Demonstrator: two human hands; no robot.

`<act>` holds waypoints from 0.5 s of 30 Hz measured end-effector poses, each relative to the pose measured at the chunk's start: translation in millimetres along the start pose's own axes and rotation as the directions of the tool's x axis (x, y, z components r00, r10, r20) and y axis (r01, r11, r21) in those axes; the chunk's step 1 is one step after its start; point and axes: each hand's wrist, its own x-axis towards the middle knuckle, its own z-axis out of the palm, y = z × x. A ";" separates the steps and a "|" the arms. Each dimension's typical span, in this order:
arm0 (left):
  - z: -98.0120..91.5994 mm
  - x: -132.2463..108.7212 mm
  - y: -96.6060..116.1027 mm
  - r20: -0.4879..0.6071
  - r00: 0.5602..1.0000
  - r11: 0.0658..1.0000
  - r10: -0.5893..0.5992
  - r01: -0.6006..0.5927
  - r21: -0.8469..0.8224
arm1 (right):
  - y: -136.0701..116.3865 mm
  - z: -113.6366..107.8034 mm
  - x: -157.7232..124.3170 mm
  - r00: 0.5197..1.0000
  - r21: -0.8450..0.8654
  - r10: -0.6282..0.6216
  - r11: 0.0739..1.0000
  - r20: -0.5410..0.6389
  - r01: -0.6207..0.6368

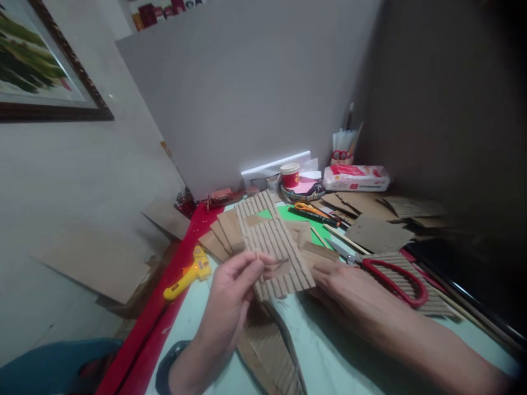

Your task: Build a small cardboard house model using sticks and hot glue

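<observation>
Left hand (230,293): grip pinching the cardboard panel (275,247) at its near edge.
Right hand (343,288): at the panel's right side (grip hidden, cannot tell).
Position: panel held above the bench (329,340), scissors (395,280) nearby.

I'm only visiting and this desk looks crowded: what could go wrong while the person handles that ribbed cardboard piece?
The left hand pinches at the cut window of the ribbed brown cardboard panel; the thin card there might tear or crease.
The red-handled steel scissors lie close beside the right hand; a quick move might meet the blades.
The yellow plastic tool sits by the table's red edge and could be knocked off.
</observation>
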 end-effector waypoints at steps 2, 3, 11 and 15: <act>-2.1 -0.1 -1.5 0.008 1.000 1.000 -0.019 0.019 -0.002 | -1.0 -5.0 1.3 0.999 -0.005 -0.003 1.000 0.048 0.003; -2.7 -0.4 -2.4 0.015 1.000 1.000 -0.026 0.026 0.002 | -1.3 -8.2 1.6 0.999 -0.006 0.002 1.000 0.053 -0.002; -4.2 -1.9 -10.0 0.025 0.999 0.993 0.027 -0.029 0.112 | -9.2 -31.2 -1.5 0.958 0.144 0.076 0.989 -0.278 -0.037; -6.5 -5.5 -14.8 0.057 0.995 0.965 0.077 -0.088 0.247 | -23.5 -32.7 -1.8 0.879 0.296 0.000 0.941 -0.477 0.161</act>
